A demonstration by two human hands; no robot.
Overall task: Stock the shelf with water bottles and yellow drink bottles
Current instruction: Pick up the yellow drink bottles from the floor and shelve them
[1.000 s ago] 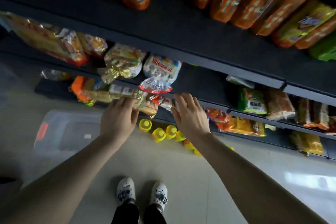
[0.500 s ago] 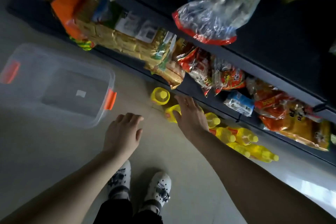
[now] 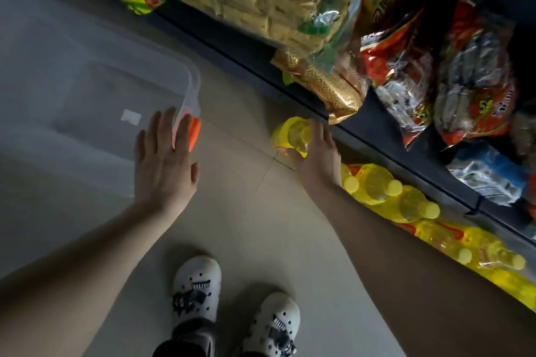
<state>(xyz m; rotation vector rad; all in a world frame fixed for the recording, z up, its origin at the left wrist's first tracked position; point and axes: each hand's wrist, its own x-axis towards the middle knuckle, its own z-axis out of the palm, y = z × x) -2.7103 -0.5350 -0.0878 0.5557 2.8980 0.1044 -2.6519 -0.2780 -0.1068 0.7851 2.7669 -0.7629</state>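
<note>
Right hand (image 3: pixel 317 159) lower — gripping yellow bottle (image 3: pixel 293 133)

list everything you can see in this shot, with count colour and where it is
yellow drink bottles: a row, exact count unclear, yellow with yellow caps, at floor level under the lowest shelf edge, running right
end bottle: one, yellow, leftmost of the row, under the right hand
storage bin: one, clear with an orange latch, on the floor at left
snack packs: several, gold, red and orange, on the dark shelf above the bottles
blue-and-silver pack: one, shelf at right
floor: pale tiles
shoes: two, white clogs, bottom centre
left hand: fingers straight, over the bin's corner
right hand: fingers on the end bottle
</note>
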